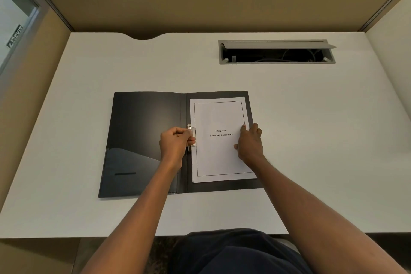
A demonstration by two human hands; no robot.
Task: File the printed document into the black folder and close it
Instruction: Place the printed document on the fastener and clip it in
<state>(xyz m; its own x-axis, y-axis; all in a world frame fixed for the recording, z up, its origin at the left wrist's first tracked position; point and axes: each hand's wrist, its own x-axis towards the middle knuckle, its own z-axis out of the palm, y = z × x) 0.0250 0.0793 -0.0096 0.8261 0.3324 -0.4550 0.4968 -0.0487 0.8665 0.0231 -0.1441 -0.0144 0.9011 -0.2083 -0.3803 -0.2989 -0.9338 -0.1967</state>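
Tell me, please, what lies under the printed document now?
Under the printed document lies the right half of the open black folder; its dark border shows around the page. The left hand works the clip at the spine. Whatever lies directly beneath the paper is covered.

Black folder (142, 131): smooth plastic w/ soft sheen. On its right half, document (220, 153): matt white paper. Clip (191, 134) by spine: shiny metal. Worktop (311, 118): matt white laminate.
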